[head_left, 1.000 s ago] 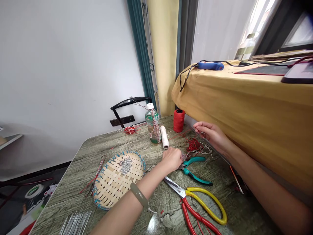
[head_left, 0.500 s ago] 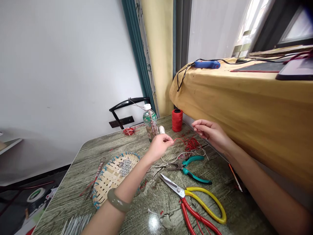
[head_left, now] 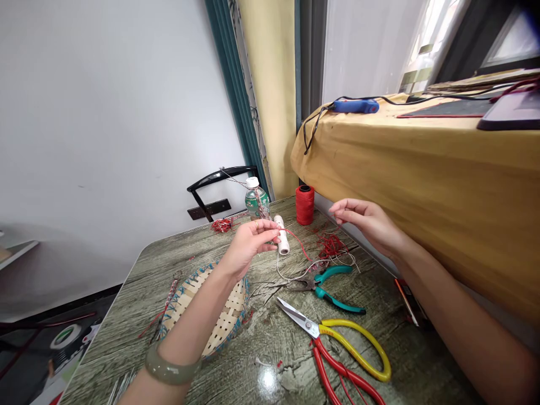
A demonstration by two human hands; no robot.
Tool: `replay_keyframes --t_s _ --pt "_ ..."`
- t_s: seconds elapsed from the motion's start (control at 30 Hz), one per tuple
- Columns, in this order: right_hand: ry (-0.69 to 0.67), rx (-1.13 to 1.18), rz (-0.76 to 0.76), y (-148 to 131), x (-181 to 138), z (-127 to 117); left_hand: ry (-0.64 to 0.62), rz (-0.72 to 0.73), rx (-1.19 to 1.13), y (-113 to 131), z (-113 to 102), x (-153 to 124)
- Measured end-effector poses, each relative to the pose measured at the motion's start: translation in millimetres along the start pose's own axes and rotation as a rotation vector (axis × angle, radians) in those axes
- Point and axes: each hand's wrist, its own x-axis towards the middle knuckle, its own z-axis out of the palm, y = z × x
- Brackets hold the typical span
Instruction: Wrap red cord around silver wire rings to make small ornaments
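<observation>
Head view: fingers of the left hand (head_left: pixel 247 244) pinch a thin red thread (head_left: pixel 296 238), which droops from the fingertips past a white spool (head_left: pixel 282 243) toward teal pliers (head_left: pixel 327 282) on the surface. The right hand (head_left: pixel 371 225) hovers with fingers loosely parted, gripping nothing.

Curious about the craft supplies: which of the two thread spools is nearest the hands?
The white spool, right beside the fingertips of the left hand, which pinch a red thread. The red spool stands upright farther back.
</observation>
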Motion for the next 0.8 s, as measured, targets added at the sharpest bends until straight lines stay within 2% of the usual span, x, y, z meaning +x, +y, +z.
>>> replay_keyframes --t_s 0.13,0.23,0.33,0.53,0.67,0.8 --pt "-0.154 -0.014 -0.041 -25 4 13 0.041 0.064 -0.114 4 24 6" --pt "-0.26 -0.045 -0.062 -42 6 24 -0.04 0.067 -0.168 7 43 10" --pt "-0.288 -0.082 -0.096 -53 9 32 -0.142 0.031 -0.182 10 48 10" --pt "-0.231 -0.151 -0.16 -51 13 33 -0.091 -0.002 -0.149 15 19 -7" --pt "-0.085 -0.226 -0.203 -41 18 25 -0.031 -0.027 -0.137 20 -2 -21" --pt "0.034 -0.375 -0.205 -32 19 18 0.039 -0.032 -0.154 20 -9 -28"
